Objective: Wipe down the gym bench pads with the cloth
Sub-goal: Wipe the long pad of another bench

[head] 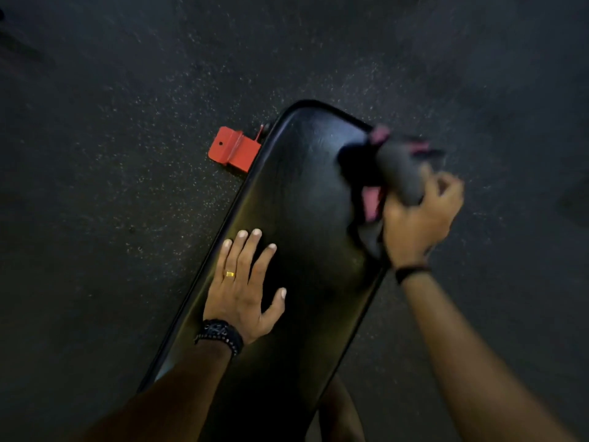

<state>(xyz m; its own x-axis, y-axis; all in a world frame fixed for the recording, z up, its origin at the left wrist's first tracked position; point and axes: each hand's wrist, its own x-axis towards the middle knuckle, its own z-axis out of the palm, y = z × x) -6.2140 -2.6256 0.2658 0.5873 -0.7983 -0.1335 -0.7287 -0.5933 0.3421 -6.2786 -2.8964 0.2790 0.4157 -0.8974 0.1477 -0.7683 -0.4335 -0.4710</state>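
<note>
Arms: two bare arms reach out from the bottom edge, closest to the camera.
Floor: dark and speckled, all around.
Bench pad: long, black and shiny, running away from the person.
Left hand: lies flat on the pad, fingers straight and spread, likely to hold the person steady.
Right hand: fingers curled tight around the cloth at the pad's right edge.
Cloth: dark with pink bits, bunched and blurry, touching the pad's far right side, likely mid-wipe.
Red bracket: on the floor by the pad's far left edge; probably part of the frame.
Writing: none can be read anywhere.
</note>
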